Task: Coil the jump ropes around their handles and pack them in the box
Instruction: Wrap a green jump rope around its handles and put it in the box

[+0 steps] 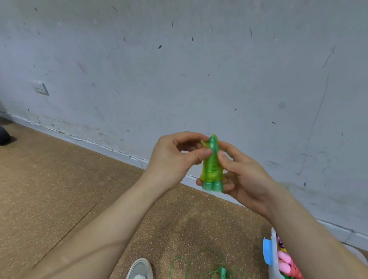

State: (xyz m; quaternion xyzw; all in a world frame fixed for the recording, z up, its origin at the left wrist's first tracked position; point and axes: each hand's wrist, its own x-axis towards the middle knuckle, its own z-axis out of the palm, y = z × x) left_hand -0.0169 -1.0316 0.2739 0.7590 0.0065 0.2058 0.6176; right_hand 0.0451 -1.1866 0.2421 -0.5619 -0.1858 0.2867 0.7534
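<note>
Hands meet at chest height in the head view, both closed on one bundle. The left hand pinches the upper part of a translucent green jump rope wound round its pair of green plastic handles, thumb tip on the front and fingers curled behind. The right hand cradles the same bundle from the other side, thumb pressed on the coils and fingers wrapped behind the lower end. The bundle stands nearly upright, its two rounded handle ends pointing down and a small loop of cord showing at the top.

Low on the right, partly hidden by the right forearm, sits a translucent white plastic box with a blue latch; pink and green bundles lie inside. Just left of it a second green jump rope, uncoiled, sprawls on the speckled brown cork floor. A grey laced sneaker shows at the bottom edge. Behind rises a scuffed pale grey wall with a white socket plate.
</note>
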